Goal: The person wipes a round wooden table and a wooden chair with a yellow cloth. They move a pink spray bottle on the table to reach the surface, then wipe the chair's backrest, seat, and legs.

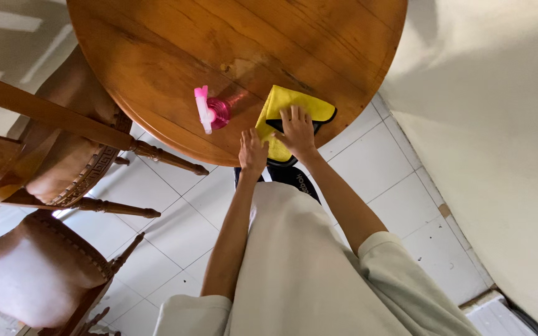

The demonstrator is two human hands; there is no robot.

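Cloth: a yellow microfibre cloth (pixel 286 112) with a dark edge lies flat on the round wooden table (pixel 175 50), close to the near rim and partly folded over itself.
Right hand: the right hand (pixel 297 132) presses palm-down on the cloth, fingers spread and straight, gripping nothing.
Left hand: the left hand (pixel 252 152) rests at the table's edge, just beside the cloth's near corner; fingers are loosely bent over the rim, and whether they pinch the cloth cannot be told.
Spray bottle: a pink spray bottle (pixel 212 112) with a pale pink trigger head stands on the table, just left of the cloth, apart from both hands.
Surroundings: two wooden chairs with brown padded seats (pixel 63 162) stand at the left on a white tiled floor (pixel 175 218).
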